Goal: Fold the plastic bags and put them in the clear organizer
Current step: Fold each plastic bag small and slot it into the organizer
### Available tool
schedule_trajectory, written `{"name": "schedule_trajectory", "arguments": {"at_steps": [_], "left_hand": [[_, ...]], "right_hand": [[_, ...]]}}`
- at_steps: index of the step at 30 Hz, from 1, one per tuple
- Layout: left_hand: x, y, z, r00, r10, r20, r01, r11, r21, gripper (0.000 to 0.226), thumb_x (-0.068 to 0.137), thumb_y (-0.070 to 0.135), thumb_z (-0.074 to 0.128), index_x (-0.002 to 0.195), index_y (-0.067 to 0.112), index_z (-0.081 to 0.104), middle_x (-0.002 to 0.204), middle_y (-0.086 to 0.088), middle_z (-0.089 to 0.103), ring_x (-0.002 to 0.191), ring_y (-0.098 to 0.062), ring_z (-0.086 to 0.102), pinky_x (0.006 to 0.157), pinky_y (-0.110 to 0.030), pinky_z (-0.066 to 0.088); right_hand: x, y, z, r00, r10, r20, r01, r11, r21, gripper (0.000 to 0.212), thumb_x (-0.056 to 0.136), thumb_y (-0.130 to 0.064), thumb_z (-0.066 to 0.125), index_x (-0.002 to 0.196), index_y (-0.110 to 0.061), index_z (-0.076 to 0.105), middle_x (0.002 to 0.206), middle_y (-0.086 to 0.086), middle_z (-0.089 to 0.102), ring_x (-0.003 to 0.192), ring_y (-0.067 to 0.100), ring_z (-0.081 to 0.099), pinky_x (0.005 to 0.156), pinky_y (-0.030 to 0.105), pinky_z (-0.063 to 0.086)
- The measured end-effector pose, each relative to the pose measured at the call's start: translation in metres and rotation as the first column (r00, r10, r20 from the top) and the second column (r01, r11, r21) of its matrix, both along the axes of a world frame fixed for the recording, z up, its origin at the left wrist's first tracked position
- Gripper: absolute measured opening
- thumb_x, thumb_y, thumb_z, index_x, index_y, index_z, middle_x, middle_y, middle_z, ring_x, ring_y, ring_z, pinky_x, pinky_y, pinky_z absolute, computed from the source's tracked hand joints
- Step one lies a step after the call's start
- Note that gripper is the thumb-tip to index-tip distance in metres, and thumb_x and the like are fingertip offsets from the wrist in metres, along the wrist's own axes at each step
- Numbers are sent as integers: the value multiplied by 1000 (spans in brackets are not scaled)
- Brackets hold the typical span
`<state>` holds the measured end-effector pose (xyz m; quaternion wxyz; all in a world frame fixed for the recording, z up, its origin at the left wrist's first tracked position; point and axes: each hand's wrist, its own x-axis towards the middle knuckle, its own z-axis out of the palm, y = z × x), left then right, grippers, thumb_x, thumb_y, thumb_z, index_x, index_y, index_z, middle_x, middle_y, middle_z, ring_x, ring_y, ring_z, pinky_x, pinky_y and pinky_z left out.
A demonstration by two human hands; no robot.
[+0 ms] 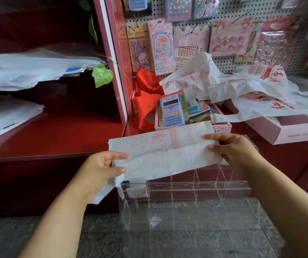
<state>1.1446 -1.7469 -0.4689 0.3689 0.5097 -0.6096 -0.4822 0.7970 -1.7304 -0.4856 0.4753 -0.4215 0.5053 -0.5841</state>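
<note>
A white plastic bag with faint red print [165,153] is folded into a long flat strip and held in the air above the clear organizer [186,194]. My left hand [103,168] pinches its left end, thumb on top, with a loose tail of bag hanging below the palm. My right hand [231,148] grips its right end. The organizer is a transparent box with several compartments standing on the floor; a small white folded piece lies in its left compartment. More crumpled white bags with red print [242,86] lie heaped on the pink boxes at the right.
A pink box [222,127] holds a blue calculator [171,110] and small items beside a red cloth [147,97]. A second pink box [294,133] sits at right. A pegboard of stickers rises behind. Red shelves at left carry white bags [28,69].
</note>
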Motion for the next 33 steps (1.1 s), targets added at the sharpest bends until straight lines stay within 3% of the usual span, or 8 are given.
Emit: {"name": "schedule_trajectory", "arguments": {"at_steps": [5,9,13,16,20,28,31,33], "left_hand": [[-8,4,2,992,109,-59,-114,990,-78,27,83,0,71,100,20,72,94,4,71,79,5,67,67,-3,43],[-7,3,0,987,157,-37,-160,978,-137,31,79,-2,75,97,24,72,79,19,70,87,2,64,84,-17,42],[-5,2,2,983,186,-5,-184,969,-165,36,77,-1,78,95,30,71,104,9,70,111,-8,60,88,-18,41],[-4,1,2,978,208,-2,-204,962,-179,38,75,-1,79,95,30,72,107,7,70,111,-9,61,84,-16,43],[-5,2,2,972,228,57,-208,948,-243,35,74,5,82,92,33,72,98,16,68,100,6,58,78,-10,41],[-4,-5,-5,956,283,83,-254,934,-252,15,78,2,76,74,17,75,73,-5,72,62,-14,61,56,-25,44],[0,-6,-11,962,253,99,-230,953,-196,19,77,4,78,64,15,70,66,-7,57,62,-17,48,58,-26,36],[1,-4,-14,965,220,139,-197,966,-166,21,76,5,79,61,14,67,73,-4,57,66,-17,48,60,-27,36]], "right_hand": [[-3,-1,-1,998,42,-42,-41,999,16,39,60,1,74,96,-13,75,104,10,74,91,20,71,71,22,57],[-5,-1,-2,986,37,-160,-32,999,31,40,58,-9,78,97,-17,78,108,8,73,99,25,69,89,35,55],[-4,3,3,957,-2,-291,-1,1000,-8,33,74,1,75,100,-19,75,98,4,74,80,9,69,75,17,55],[-2,5,5,870,-48,-491,30,999,-44,34,78,-6,76,93,-36,72,99,-7,73,85,7,67,81,19,52],[2,5,7,757,-94,-647,61,995,-72,27,85,-11,72,103,-32,72,98,-8,70,86,6,65,76,12,48],[12,3,16,562,-157,-812,69,987,-144,15,94,-17,60,105,-15,70,101,2,60,83,15,54,63,14,37],[18,3,24,614,-230,-755,115,972,-203,10,94,-21,60,99,-13,65,107,0,46,93,17,49,68,16,37],[22,5,33,682,-259,-684,133,963,-233,10,95,-22,59,95,-13,61,107,-1,49,92,18,51,66,21,38]]}}
